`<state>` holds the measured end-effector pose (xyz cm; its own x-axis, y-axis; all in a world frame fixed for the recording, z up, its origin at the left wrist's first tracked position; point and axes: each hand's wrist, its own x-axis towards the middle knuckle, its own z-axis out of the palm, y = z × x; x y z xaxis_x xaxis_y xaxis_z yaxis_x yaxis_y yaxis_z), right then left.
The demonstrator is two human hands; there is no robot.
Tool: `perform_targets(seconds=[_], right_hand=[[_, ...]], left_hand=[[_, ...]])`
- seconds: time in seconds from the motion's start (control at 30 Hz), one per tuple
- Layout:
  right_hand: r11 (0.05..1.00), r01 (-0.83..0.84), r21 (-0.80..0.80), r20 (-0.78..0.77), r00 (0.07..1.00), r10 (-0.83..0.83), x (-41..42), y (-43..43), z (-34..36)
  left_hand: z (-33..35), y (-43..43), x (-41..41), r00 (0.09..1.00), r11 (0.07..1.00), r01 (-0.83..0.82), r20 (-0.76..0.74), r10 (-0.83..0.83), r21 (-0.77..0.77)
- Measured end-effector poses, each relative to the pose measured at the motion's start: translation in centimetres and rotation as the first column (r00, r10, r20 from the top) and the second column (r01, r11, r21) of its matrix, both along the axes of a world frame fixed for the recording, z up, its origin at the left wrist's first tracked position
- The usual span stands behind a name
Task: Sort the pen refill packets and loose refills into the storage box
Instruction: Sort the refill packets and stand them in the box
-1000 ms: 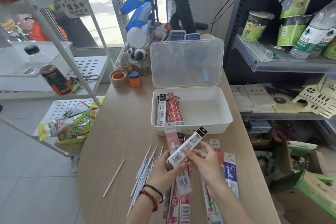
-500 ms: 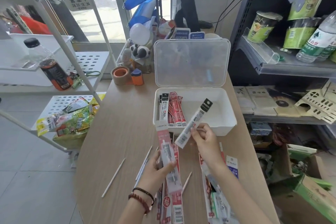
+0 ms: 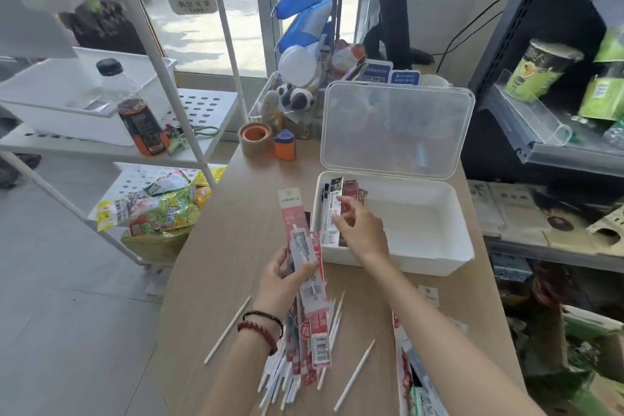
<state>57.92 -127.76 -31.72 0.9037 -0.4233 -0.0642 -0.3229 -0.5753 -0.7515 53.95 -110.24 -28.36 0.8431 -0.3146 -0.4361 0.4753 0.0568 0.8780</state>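
The white storage box (image 3: 452,258) stands open on the wooden table, its clear lid (image 3: 395,128) tipped back. Several refill packets stand along its left side. My right hand (image 3: 363,231) reaches into that side, fingertips pinched on a black-and-white refill packet (image 3: 332,209) set among them. In front of the box's left corner, my left hand (image 3: 282,279) grips a bundle of red refill packets (image 3: 304,246), held upright. Loose white refills (image 3: 293,378) lie fanned on the table under that wrist. More packets (image 3: 410,385) lie at the bottom right, under my right forearm.
A tape roll (image 3: 256,138) and an orange dispenser (image 3: 285,145) sit at the table's far left, by a clear organiser with a panda toy (image 3: 295,98). A white rack (image 3: 189,118) holds a bottle (image 3: 141,118) and snack packets (image 3: 158,209). A dark shelf (image 3: 540,132) borders the right.
My right hand has carried the black-and-white packet from above the table forward into the box's left side. My left hand has raised the red packets closer to the box.
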Motion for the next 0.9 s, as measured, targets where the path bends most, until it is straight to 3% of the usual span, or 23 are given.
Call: perform_targets(seconds=[0.13, 0.4, 0.47, 0.63, 0.77, 0.9], right_hand=[[0.977, -0.028, -0.213, -0.112, 0.994, 0.004, 0.6, 0.1, -1.2], [0.955, -0.081, -0.284, -0.204, 0.979, 0.022, 0.4, 0.2, -0.6], [0.969, -0.08, -0.232, -0.186, 0.982, 0.037, 0.4, 0.1, -0.3], [0.994, -0.038, 0.103, 0.164, 0.986, 0.021, -0.6, -0.6, 1.2], [0.939, -0.225, 0.26, 0.165, 0.969, 0.186, -2.6, -0.8, 2.9], [0.914, -0.307, 0.264, 0.07, 0.952, 0.299, -3.2, -0.4, 3.2]], left_hand=[[-0.3, 0.4, 0.5, 1.0, 0.999, -0.013, 0.002, 0.013, 0.036], [-1.0, 0.6, 0.8, 0.999, 0.989, -0.032, 0.017, 0.029, 0.146], [-1.1, 0.6, 0.8, 0.999, 0.988, -0.039, 0.016, 0.037, 0.147], [-1.3, 0.4, 0.7, 0.998, 0.992, -0.057, 0.011, 0.056, 0.114], [-1.0, -0.5, 0.3, 0.999, 0.994, -0.006, 0.044, 0.001, 0.111], [-0.7, -1.7, 0.0, 0.994, 0.991, 0.043, 0.094, -0.055, 0.125]])
